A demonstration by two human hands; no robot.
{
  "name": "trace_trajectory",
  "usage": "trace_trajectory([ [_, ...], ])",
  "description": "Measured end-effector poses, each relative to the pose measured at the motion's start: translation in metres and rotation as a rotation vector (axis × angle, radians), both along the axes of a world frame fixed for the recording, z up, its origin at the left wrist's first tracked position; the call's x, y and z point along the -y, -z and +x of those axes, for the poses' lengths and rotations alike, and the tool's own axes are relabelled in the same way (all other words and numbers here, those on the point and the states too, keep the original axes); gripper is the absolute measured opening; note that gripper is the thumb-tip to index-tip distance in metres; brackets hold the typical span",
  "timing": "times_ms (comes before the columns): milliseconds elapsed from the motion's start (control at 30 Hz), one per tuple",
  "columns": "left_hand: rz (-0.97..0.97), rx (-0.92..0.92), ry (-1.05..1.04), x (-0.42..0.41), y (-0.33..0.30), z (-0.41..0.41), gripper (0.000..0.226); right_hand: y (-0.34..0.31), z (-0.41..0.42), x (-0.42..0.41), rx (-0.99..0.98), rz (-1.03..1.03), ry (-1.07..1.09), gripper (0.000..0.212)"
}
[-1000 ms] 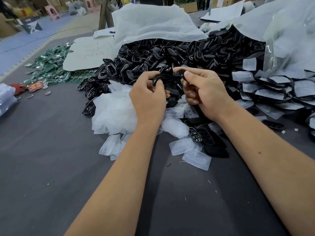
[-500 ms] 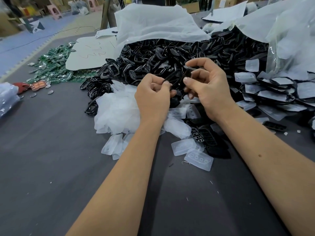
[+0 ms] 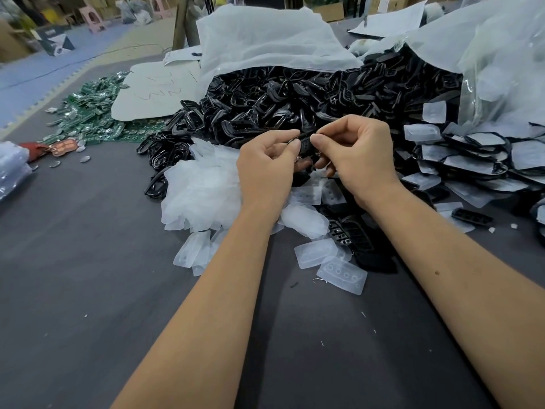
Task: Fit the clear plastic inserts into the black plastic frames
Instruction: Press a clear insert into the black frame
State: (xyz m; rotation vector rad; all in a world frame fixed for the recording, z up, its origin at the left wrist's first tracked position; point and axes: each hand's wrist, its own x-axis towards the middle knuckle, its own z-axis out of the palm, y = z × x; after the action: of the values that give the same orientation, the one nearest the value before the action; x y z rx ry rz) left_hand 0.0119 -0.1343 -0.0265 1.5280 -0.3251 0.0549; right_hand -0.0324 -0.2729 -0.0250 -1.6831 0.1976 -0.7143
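no legible text anywhere

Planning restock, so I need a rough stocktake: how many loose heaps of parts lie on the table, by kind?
Black frames: 1 heap
Clear inserts: 1 heap
Green circuit boards: 1 heap
Fitted frames: 1 heap
Total: 4 heaps

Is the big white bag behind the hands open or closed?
Open: the white bag's mouth gapes toward the hands, and black plastic frames spill out onto the table.
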Motion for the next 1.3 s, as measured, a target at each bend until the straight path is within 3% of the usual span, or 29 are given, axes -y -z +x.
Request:
trace_trajectory([
  [233,-0.020,0.022,0.034,-0.002,0.000,0.000,0.020,0.003,0.003,0.004,-0.050,-0.172,0.123,0.017],
  [400,-0.056,-0.010,0.084,-0.003,-0.004,-0.002,0.022,0.001,0.000,0.003,-0.055,-0.122,0.065,0.023],
  [567,-0.081,-0.025,0.105,-0.004,-0.004,-0.002,0.022,-0.003,-0.003,0.003,-0.083,0.100,-0.120,0.015],
  [633,-0.071,-0.008,0.102,-0.005,-0.004,-0.002,0.021,-0.004,-0.003,0.003,-0.098,0.110,-0.156,0.008],
  [933,-0.032,0.035,0.097,-0.006,-0.002,0.000,0.020,-0.007,-0.005,0.006,-0.088,0.072,-0.186,0.011],
  [1033,-0.011,0.051,0.082,-0.006,-0.002,0.000,0.019,-0.009,-0.007,0.007,-0.095,-0.016,-0.202,0.009],
  [1200,-0.019,0.074,-0.050,-0.007,-0.005,0.004,0.019,-0.015,-0.008,0.012,-0.143,-0.455,-0.054,0.018],
  [1300,-0.040,0.089,-0.095,-0.008,-0.007,0.007,0.020,-0.022,-0.014,0.012,-0.242,-0.599,-0.253,0.028],
])
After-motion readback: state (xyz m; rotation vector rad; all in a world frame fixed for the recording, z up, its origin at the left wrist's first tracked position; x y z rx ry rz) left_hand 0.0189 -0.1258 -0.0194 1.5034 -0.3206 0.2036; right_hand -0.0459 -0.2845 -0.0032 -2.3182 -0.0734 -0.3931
